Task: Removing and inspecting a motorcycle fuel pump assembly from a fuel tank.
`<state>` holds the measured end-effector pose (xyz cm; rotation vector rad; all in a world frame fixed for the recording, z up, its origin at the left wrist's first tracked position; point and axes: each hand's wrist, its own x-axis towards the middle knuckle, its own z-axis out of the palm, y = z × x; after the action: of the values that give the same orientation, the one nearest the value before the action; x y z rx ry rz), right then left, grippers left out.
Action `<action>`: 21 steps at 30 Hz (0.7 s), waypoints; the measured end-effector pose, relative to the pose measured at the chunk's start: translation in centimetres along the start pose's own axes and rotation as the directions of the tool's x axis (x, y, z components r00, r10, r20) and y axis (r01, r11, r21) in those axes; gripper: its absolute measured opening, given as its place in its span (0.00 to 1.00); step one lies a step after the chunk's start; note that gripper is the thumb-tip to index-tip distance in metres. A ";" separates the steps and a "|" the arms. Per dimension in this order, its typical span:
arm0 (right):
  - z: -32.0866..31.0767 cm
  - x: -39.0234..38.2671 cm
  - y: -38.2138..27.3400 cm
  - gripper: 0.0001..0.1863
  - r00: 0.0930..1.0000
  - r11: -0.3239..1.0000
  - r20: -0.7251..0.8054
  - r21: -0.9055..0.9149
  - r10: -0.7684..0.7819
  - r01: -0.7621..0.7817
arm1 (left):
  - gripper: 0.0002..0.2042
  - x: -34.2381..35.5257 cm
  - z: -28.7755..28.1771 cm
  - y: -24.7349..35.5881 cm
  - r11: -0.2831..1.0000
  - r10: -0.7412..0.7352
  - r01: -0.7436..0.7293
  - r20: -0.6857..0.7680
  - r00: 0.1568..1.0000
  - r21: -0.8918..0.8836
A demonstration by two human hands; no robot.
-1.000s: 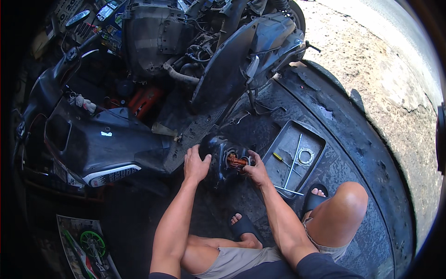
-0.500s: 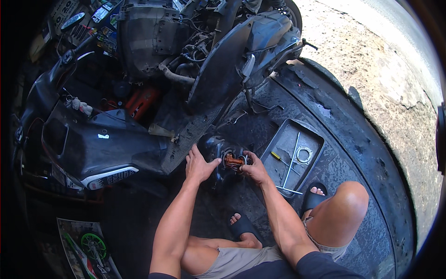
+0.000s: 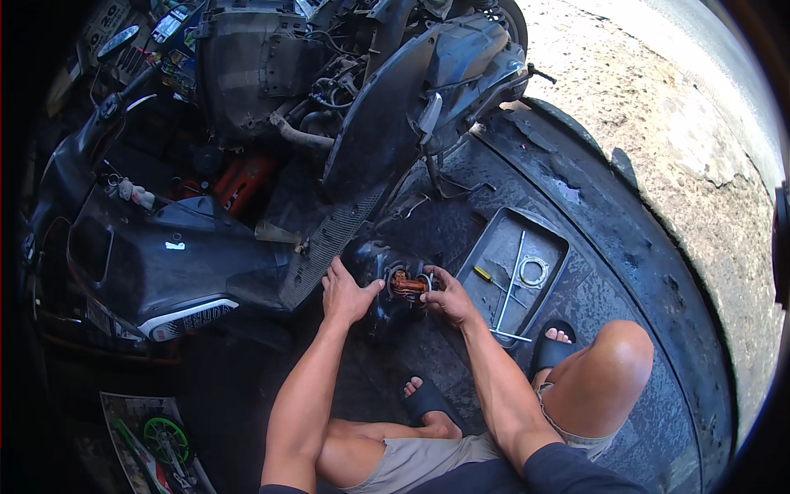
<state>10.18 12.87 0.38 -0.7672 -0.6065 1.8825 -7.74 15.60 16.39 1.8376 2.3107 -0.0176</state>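
Note:
A glossy black tank (image 3: 374, 317) sits on the dark floor before me, with a rusty orange fitting (image 3: 409, 286) in its round opening. My left hand (image 3: 350, 295) grips the tank's left side, thumb near the opening. With curled fingers, my right hand (image 3: 444, 293) holds the fitting at its right end, beside a pale ring-like edge. Just right of the tank, a metal tray (image 3: 550, 244) holds a yellow-handled screwdriver (image 3: 485, 273), a T-handle wrench (image 3: 510, 309) and a silver ring (image 3: 533, 272).
A black scooter body (image 3: 152, 272) lies at the left. Stripped scooter parts (image 3: 259, 74) crowd the top, beside a ribbed footboard (image 3: 325, 251). My sandalled feet (image 3: 428, 403) are below the tray. Printed card (image 3: 132, 412) lies lower left; sunlit pavement (image 3: 683, 148) is at right.
My left thumb has shifted in toward the opening and its fingers higher on the tank. My right hand, the fitting and the surrounding scene appear slightly further left in view.

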 end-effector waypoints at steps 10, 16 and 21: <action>-0.5 0.0 -0.3 0.38 0.998 0.986 0.027 0.151 0.064 -0.067 | 0.53 0.0 0.1 0.0 0.998 -0.003 0.004 0.009 1.000 -0.068; 0.4 0.2 -0.6 0.40 1.000 0.998 0.002 -0.067 0.008 -0.008 | 0.51 0.0 0.3 -0.2 1.000 0.009 -0.009 -0.025 1.000 -0.015; 0.0 0.3 -1.3 0.40 1.000 0.994 0.007 -0.109 0.008 -0.007 | 0.51 0.1 0.6 -0.3 1.000 0.011 -0.011 -0.037 0.999 -0.014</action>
<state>10.89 13.65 1.25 -0.8336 -0.7165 1.8719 -8.02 15.55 15.79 1.8594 2.3188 0.0341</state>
